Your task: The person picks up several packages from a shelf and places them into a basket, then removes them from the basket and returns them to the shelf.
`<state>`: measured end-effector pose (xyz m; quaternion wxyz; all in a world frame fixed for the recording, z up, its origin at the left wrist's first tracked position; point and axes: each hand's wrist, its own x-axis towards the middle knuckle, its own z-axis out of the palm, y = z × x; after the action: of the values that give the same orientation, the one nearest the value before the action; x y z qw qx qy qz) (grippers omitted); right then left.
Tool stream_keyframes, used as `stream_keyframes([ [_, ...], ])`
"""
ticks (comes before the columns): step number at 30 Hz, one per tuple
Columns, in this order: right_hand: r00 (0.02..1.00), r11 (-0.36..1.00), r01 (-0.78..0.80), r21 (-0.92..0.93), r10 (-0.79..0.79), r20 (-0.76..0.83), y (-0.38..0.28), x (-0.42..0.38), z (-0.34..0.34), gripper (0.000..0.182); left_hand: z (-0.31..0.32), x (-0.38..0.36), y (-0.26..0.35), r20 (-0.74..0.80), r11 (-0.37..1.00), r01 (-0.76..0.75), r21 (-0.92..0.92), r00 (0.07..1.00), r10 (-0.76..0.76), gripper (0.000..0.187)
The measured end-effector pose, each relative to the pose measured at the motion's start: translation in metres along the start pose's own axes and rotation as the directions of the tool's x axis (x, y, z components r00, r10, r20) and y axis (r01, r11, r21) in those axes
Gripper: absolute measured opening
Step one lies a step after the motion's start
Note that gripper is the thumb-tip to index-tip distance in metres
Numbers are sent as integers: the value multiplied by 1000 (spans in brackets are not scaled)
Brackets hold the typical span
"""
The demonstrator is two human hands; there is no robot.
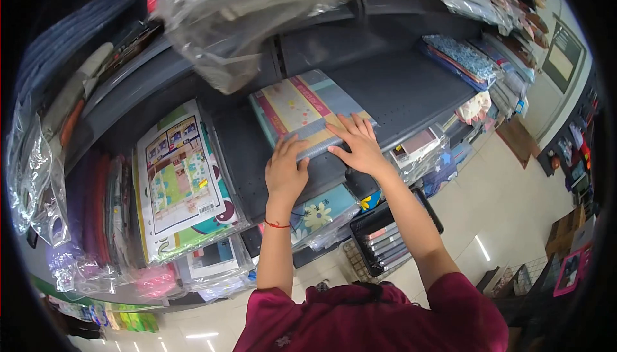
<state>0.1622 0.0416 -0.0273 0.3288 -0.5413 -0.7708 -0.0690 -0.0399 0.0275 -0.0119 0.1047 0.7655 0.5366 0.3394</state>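
A flat, plastic-wrapped package [299, 105] with pink, cream and pale blue bands lies on the dark shelf [385, 76]. My right hand [357, 145] rests on its front right part, fingers spread and thumb out to the side. At the front left corner, my left hand [287, 169] touches the package with its fingers stretched out. Neither hand is closed around it. A red string bracelet [276, 225] circles my left wrist.
Left of the package lies a large wrapped item with a printed sheet [177, 172]. Folded blue patterned packs [459, 60] sit at the right end. Clear plastic wrapping [218, 44] hangs from the shelf above. Below stands a black basket [379, 243] with packets inside.
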Motion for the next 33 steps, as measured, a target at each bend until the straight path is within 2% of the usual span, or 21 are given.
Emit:
stream_keyframes([
  [4,991,984,37,173,-13,-135,4,-8,-4,43,7,-7,6,-119,990,-54,131,990,70,31],
  [5,973,915,122,385,-34,-226,7,-10,-8,32,7,-10,8,-156,981,-85,176,981,113,30],
  [6,964,756,108,645,78,-253,8,-22,-4,23,10,-14,9,-183,970,-118,215,970,158,29],
  [8,981,451,-70,890,191,-20,13,-72,-20,21,-2,-30,29,-441,956,-289,49,853,280,26],
  [9,977,582,-34,812,191,-96,20,-101,-27,18,-5,-44,36,-488,955,-290,57,826,280,22],
  [10,984,608,-59,792,169,-56,36,-135,-25,17,-1,-61,41,-529,957,-283,61,804,272,19],
  [12,821,297,-525,798,424,382,62,-212,-29,17,22,-91,47,-572,952,-292,-91,798,190,16],
  [14,849,555,-522,648,409,333,122,-321,12,18,65,-120,48,-442,956,-243,-167,885,148,18],
  [16,649,751,-640,164,414,638,151,-415,-3,21,118,-147,52,-150,962,-169,-215,979,138,22],
  [17,584,721,-682,122,438,684,155,-451,-15,23,156,-165,35,0,942,-158,-296,986,165,22],
  [18,515,690,-719,77,456,726,156,-480,-24,25,178,-177,41,246,951,-17,-308,964,97,24],
  [19,426,624,-781,32,493,759,155,-497,-36,26,199,-190,48,479,952,124,-281,878,27,28],
  [20,333,555,-832,-15,521,786,155,-512,-44,28,227,-207,40,582,937,152,-314,811,64,34],
  [22,287,478,-878,-14,550,784,170,-532,-43,31,303,-247,13,733,939,135,-315,664,150,53],
  [24,396,469,-877,108,574,717,187,-539,-26,29,358,-263,-13,798,971,140,-195,598,74,60],
  [26,487,567,-811,140,525,698,211,-532,1,31,396,-259,-9,842,985,170,31,527,-117,62],
  [29,486,522,-837,163,574,659,249,-504,52,36,469,-265,-30,775,949,219,229,549,-313,64],
  [30,545,542,-814,208,590,596,264,-503,78,36,488,-265,-34,749,927,257,274,547,-373,64],
  [31,591,521,-800,297,598,542,282,-502,104,39,501,-266,-35,733,907,304,293,537,-417,62],
  [32,579,490,-815,310,658,482,293,-495,124,42,518,-279,-46,689,881,434,188,581,-433,60],
  [33,612,547,-790,279,666,426,305,-496,146,48,541,-291,-59,636,837,543,65,624,-454,59],
])
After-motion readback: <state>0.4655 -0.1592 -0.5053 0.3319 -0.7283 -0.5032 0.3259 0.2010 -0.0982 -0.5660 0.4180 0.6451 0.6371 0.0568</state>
